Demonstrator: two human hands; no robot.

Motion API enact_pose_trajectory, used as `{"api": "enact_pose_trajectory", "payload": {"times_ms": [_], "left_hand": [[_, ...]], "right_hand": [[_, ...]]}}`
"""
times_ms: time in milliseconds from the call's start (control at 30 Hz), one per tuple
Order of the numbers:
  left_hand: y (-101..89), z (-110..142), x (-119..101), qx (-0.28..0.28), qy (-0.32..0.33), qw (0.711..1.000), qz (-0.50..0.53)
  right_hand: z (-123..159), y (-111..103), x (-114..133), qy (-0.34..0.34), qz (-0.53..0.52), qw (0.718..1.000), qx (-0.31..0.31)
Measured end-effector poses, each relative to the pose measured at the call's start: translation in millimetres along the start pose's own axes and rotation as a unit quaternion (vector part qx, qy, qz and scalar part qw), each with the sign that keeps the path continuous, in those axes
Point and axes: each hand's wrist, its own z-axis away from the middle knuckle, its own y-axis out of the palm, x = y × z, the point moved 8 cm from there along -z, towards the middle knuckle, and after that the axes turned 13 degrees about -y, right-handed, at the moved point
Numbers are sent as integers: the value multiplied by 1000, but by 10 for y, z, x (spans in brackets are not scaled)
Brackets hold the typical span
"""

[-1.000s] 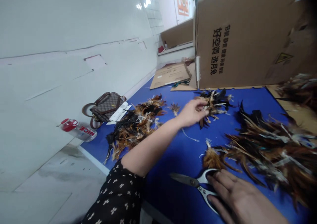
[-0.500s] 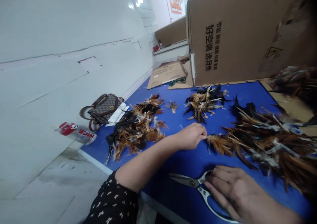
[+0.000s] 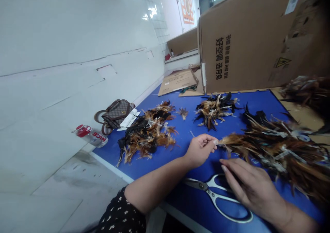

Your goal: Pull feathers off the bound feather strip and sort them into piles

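Observation:
My left hand (image 3: 199,148) pinches the quill end of a brown feather strip (image 3: 233,142) that runs into the large pile of brown and black feathers (image 3: 283,154) on the right. My right hand (image 3: 247,183) lies just below that strip with fingers stretched towards it, holding nothing. White-handled scissors (image 3: 218,197) rest flat on the blue table (image 3: 180,157), partly under my right hand. Two smaller feather piles lie further off: one (image 3: 148,133) to the left, one (image 3: 215,110) near the box.
A big cardboard box (image 3: 257,40) stands at the table's back. Flattened cardboard (image 3: 177,80) lies behind it. By the left table edge are a brown handbag (image 3: 116,112), a red-capped bottle (image 3: 90,136) and white papers (image 3: 130,118).
My left hand came back from the far feather pile and took the end of the brown strip. My right hand came off the scissors and moved up towards the strip.

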Motion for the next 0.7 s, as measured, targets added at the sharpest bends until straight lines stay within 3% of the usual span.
{"api": "enact_pose_trajectory", "payload": {"times_ms": [67,133,233,300,433,533,633,700], "left_hand": [[-5,36,-26,-26,60,997,-52],[22,110,-134,-46,178,972,-146],[174,243,-218,-14,357,892,-276],[245,262,-182,18,417,849,-325],[255,205,-131,40,451,809,-374],[154,213,-200,28,472,788,-393],[-77,156,-297,-26,450,780,-434],[-320,68,-359,-83,414,790,-445]], "right_hand": [[45,-14,-85,18,21,1000,-10],[85,-12,-183,43,48,998,-8],[141,27,-328,68,97,993,14],[171,65,-398,62,121,990,29],[185,96,-484,41,120,991,37],[154,119,-498,42,107,991,63],[114,132,-444,37,112,989,84],[95,137,-400,29,117,988,99]]}}
